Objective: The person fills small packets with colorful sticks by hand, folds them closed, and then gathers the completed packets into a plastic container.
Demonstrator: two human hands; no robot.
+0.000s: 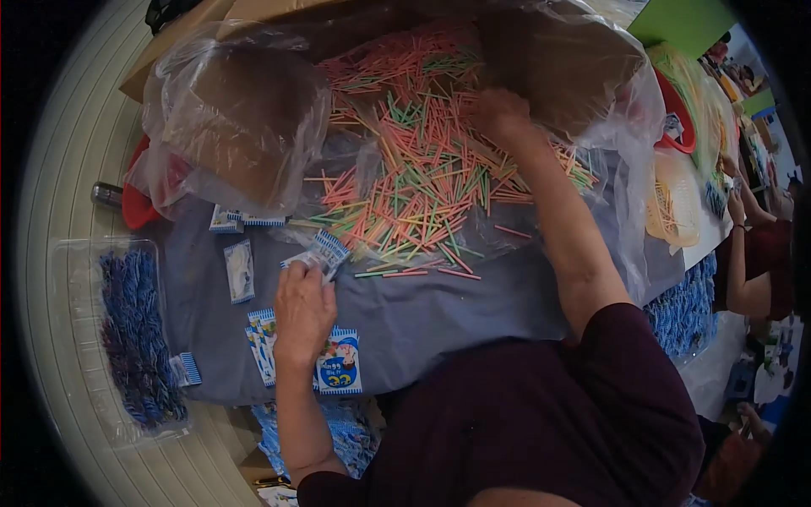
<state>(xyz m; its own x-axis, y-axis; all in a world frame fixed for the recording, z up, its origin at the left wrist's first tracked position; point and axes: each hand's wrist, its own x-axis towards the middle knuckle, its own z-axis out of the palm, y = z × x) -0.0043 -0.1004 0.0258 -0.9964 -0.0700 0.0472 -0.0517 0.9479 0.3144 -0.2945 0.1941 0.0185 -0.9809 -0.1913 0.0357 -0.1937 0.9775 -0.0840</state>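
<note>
My left hand (302, 308) holds a small blue-and-white striped packet (324, 252) at the near edge of a heap of coloured sticks (414, 160), pink, orange and green, spread on clear plastic sheeting. My right hand (500, 114) reaches into the far side of the heap, fingers curled among the sticks; whether it grips any I cannot tell. More packets lie on the blue-grey cloth (456, 313): one printed packet (340, 363) by my left wrist, another packet (240, 270) to the left.
A clear plastic tray (127, 338) full of blue striped packets sits at the left. A plastic-lined cardboard box (236, 118) stands behind. At the right, another person's arm (743, 253), yellow baskets (676, 203) and a pile of blue packets (684, 313).
</note>
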